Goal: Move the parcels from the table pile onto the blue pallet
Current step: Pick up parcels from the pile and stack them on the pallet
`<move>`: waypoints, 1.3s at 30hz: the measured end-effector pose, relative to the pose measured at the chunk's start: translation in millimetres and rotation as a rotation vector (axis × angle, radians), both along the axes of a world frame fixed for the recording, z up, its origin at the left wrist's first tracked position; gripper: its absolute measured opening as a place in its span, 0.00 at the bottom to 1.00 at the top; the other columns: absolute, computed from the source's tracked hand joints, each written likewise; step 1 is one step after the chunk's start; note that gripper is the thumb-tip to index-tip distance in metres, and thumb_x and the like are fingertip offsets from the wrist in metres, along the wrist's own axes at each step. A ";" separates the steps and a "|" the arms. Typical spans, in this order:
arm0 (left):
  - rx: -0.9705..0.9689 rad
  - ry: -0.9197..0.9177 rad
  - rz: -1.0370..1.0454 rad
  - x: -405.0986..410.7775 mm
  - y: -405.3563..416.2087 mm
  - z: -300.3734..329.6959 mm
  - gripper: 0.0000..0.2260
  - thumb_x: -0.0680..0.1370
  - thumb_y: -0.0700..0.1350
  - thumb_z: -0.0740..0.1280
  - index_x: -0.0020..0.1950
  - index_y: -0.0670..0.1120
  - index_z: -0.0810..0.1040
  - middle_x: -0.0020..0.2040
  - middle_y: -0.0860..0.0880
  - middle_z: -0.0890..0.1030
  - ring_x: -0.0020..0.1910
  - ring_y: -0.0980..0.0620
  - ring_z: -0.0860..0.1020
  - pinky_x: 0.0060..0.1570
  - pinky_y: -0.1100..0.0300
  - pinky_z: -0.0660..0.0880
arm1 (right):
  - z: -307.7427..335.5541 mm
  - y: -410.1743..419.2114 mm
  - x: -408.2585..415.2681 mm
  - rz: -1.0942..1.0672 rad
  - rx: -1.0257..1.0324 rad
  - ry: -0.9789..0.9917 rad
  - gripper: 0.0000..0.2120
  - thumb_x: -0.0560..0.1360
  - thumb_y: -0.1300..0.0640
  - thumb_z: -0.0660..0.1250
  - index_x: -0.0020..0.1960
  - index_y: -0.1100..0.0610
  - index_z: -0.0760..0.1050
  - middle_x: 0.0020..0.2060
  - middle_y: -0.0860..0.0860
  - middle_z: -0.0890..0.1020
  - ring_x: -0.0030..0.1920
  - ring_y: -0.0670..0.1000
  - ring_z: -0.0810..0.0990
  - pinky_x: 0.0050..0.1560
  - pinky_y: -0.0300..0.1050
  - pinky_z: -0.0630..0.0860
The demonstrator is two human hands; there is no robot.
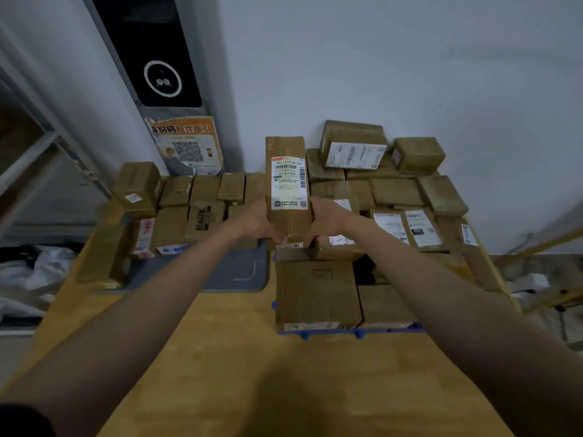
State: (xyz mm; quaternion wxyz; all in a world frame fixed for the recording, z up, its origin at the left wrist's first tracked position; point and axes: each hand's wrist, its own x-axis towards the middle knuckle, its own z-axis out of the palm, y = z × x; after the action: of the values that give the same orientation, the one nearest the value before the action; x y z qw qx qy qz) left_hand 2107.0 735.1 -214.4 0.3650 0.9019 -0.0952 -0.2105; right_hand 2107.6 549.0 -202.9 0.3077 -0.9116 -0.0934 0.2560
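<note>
I hold a long brown parcel [287, 181] with a white shipping label up in front of me. My left hand [256, 220] grips its lower left side and my right hand [325, 219] grips its lower right side. Under it and to the right lies the blue pallet [353, 332], only its front edge showing, loaded with several brown parcels [317, 294]. More parcels are stacked against the wall on the right [355, 146]. The table pile [189, 200] stands at the left, behind a grey mat.
The wooden table [220, 342] runs toward me. A grey mat [227, 269] lies left of the pallet. A grey post with a black screen [148, 52] and an orange QR poster [189, 146] rises behind the pile. White bags [31, 272] lie on the floor left.
</note>
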 end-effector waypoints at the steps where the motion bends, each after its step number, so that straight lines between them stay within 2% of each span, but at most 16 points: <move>1: 0.003 0.002 -0.011 13.4 -1.2 -0.7 0.33 0.62 0.41 0.82 0.64 0.51 0.73 0.56 0.56 0.78 0.55 0.55 0.76 0.53 0.63 0.72 | 0.0 0.1 12.9 0.006 -0.004 0.003 0.43 0.67 0.65 0.76 0.77 0.57 0.59 0.60 0.52 0.79 0.56 0.53 0.79 0.54 0.49 0.81; 3: 0.011 0.002 -0.038 39.7 -3.3 0.2 0.36 0.63 0.41 0.82 0.67 0.49 0.72 0.64 0.51 0.77 0.62 0.50 0.74 0.65 0.53 0.71 | -0.8 -0.5 38.9 0.037 -0.028 -0.020 0.36 0.67 0.66 0.75 0.72 0.55 0.68 0.61 0.53 0.78 0.58 0.54 0.78 0.58 0.52 0.80; 4: 0.010 -0.003 -0.048 52.6 -4.3 0.7 0.35 0.63 0.40 0.81 0.67 0.50 0.72 0.65 0.50 0.77 0.64 0.49 0.74 0.67 0.51 0.70 | -1.4 -1.4 51.4 0.044 -0.039 -0.034 0.33 0.67 0.66 0.75 0.70 0.55 0.70 0.61 0.54 0.78 0.59 0.55 0.78 0.59 0.53 0.79; 8: 0.011 -0.037 -0.020 102.4 -9.3 -2.7 0.35 0.62 0.40 0.82 0.66 0.51 0.72 0.65 0.49 0.77 0.64 0.47 0.74 0.66 0.47 0.71 | -6.4 -3.0 99.7 0.038 -0.076 -0.090 0.27 0.69 0.63 0.74 0.66 0.57 0.73 0.59 0.54 0.79 0.60 0.55 0.77 0.60 0.50 0.77; 12: 0.058 -0.032 0.010 148.0 -14.3 -21.9 0.33 0.62 0.43 0.82 0.64 0.51 0.74 0.64 0.49 0.77 0.62 0.48 0.75 0.64 0.51 0.72 | -24.8 -4.5 147.2 0.005 -0.086 -0.073 0.26 0.68 0.62 0.74 0.65 0.55 0.73 0.57 0.53 0.80 0.58 0.54 0.79 0.59 0.51 0.78; 15: 0.091 -0.023 0.004 178.8 -21.9 -42.8 0.33 0.62 0.43 0.81 0.65 0.50 0.74 0.65 0.48 0.77 0.64 0.48 0.74 0.64 0.50 0.71 | -46.1 -9.2 178.3 -0.008 -0.114 -0.032 0.25 0.69 0.62 0.73 0.65 0.56 0.73 0.57 0.54 0.80 0.59 0.55 0.78 0.60 0.54 0.77; 19: 0.081 0.020 0.018 205.6 -31.1 -70.0 0.33 0.62 0.42 0.81 0.64 0.51 0.74 0.61 0.51 0.77 0.61 0.50 0.75 0.54 0.57 0.72 | -73.8 -11.0 204.5 0.000 -0.144 -0.034 0.21 0.70 0.63 0.74 0.62 0.57 0.76 0.57 0.54 0.80 0.60 0.55 0.78 0.62 0.56 0.76; 22: 0.071 0.086 0.054 223.1 -34.9 -89.4 0.36 0.63 0.42 0.81 0.68 0.50 0.71 0.64 0.50 0.76 0.63 0.48 0.74 0.53 0.59 0.70 | -90.1 -13.7 222.6 -0.028 -0.191 0.004 0.22 0.68 0.61 0.75 0.60 0.54 0.75 0.56 0.52 0.79 0.60 0.55 0.77 0.64 0.59 0.73; 26: 0.095 0.113 0.074 239.2 -38.2 -108.0 0.36 0.64 0.42 0.81 0.69 0.48 0.70 0.66 0.47 0.75 0.63 0.48 0.74 0.54 0.58 0.70 | -103.1 -17.4 236.4 -0.042 -0.224 0.025 0.27 0.67 0.63 0.74 0.65 0.55 0.73 0.60 0.53 0.78 0.62 0.56 0.75 0.64 0.58 0.73; 30: 0.145 0.111 0.087 242.3 -38.8 -114.5 0.39 0.62 0.43 0.82 0.70 0.48 0.69 0.66 0.48 0.75 0.62 0.49 0.74 0.54 0.58 0.71 | -108.5 -18.1 237.2 -0.064 -0.198 0.016 0.28 0.68 0.61 0.73 0.67 0.55 0.72 0.60 0.54 0.78 0.61 0.57 0.76 0.63 0.58 0.74; 32: 0.212 0.123 0.081 239.0 -38.6 -112.9 0.40 0.62 0.47 0.82 0.71 0.48 0.68 0.66 0.48 0.75 0.63 0.47 0.74 0.59 0.54 0.73 | -107.3 -17.7 233.6 -0.079 -0.234 0.037 0.26 0.68 0.61 0.73 0.65 0.57 0.72 0.57 0.55 0.78 0.59 0.57 0.77 0.62 0.57 0.75; 34: 0.306 0.130 0.061 233.4 -37.8 -107.8 0.42 0.63 0.50 0.82 0.72 0.47 0.67 0.67 0.47 0.74 0.64 0.46 0.74 0.63 0.49 0.74 | -101.5 -19.4 228.2 -0.108 -0.276 0.059 0.18 0.69 0.60 0.74 0.56 0.58 0.75 0.49 0.53 0.80 0.51 0.55 0.80 0.55 0.54 0.79; 37: 0.393 0.117 0.029 221.4 -35.0 -95.5 0.38 0.65 0.53 0.80 0.71 0.46 0.69 0.65 0.47 0.75 0.62 0.46 0.75 0.60 0.51 0.75 | -86.1 -23.2 217.0 -0.112 -0.311 0.028 0.07 0.70 0.59 0.72 0.43 0.56 0.75 0.39 0.51 0.80 0.40 0.51 0.80 0.40 0.46 0.80; 39: 0.431 0.101 0.002 211.7 -33.8 -85.1 0.35 0.67 0.53 0.79 0.70 0.45 0.71 0.63 0.46 0.76 0.60 0.46 0.76 0.58 0.52 0.76 | -73.0 -25.5 207.4 -0.096 -0.336 -0.029 0.05 0.73 0.57 0.70 0.44 0.57 0.75 0.41 0.51 0.80 0.42 0.52 0.80 0.43 0.48 0.80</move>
State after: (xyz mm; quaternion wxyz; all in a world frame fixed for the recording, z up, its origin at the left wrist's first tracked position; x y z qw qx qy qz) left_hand 2318.7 701.4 -299.5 0.1683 0.9474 -0.0287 -0.2706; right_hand 2315.0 523.5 -275.9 0.1617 -0.9572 -0.0099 0.2398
